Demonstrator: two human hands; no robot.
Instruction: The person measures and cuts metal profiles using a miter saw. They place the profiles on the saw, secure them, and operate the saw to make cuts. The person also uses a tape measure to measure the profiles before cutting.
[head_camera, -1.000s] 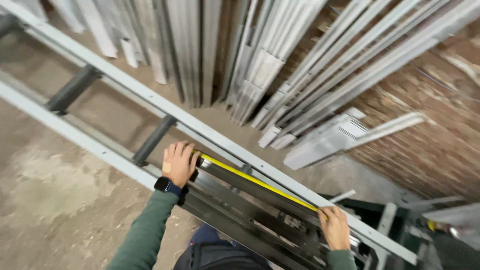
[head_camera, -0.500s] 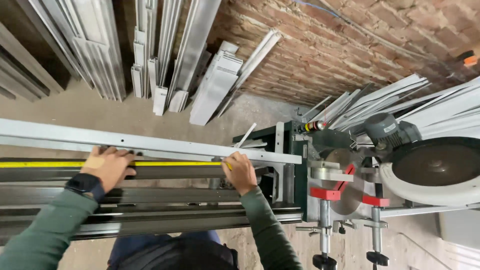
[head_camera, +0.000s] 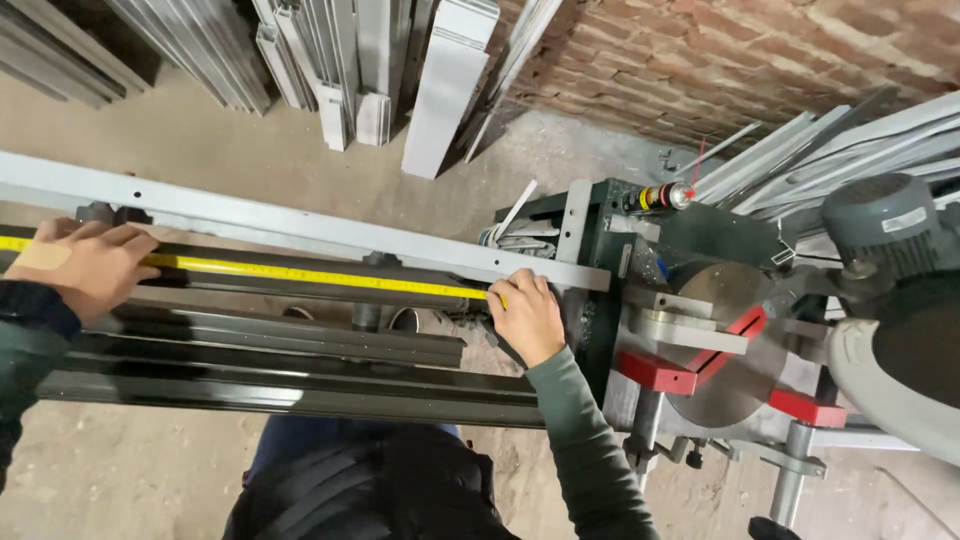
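Observation:
A yellow measuring tape (head_camera: 300, 275) is stretched along a long dark metal profile (head_camera: 300, 292) on a support rack. My left hand (head_camera: 85, 265) lies flat on the tape and profile at the left edge, pressing it down. My right hand (head_camera: 525, 315) pinches the tape's end at the right end of the profile, beside the saw table. Under the taped profile lie more dark profiles (head_camera: 280, 385) side by side.
A light grey metal rail (head_camera: 300, 232) runs behind the profiles. A mitre saw (head_camera: 880, 300) with red clamps (head_camera: 690, 365) stands at right. Metal profiles (head_camera: 350, 70) lean on the brick wall (head_camera: 720, 50); more are stacked at right (head_camera: 800, 150). Concrete floor below.
My view has swung right, from the ladder-like rack to the saw. Both hands stay on the tape, left hand now at the frame's left edge.

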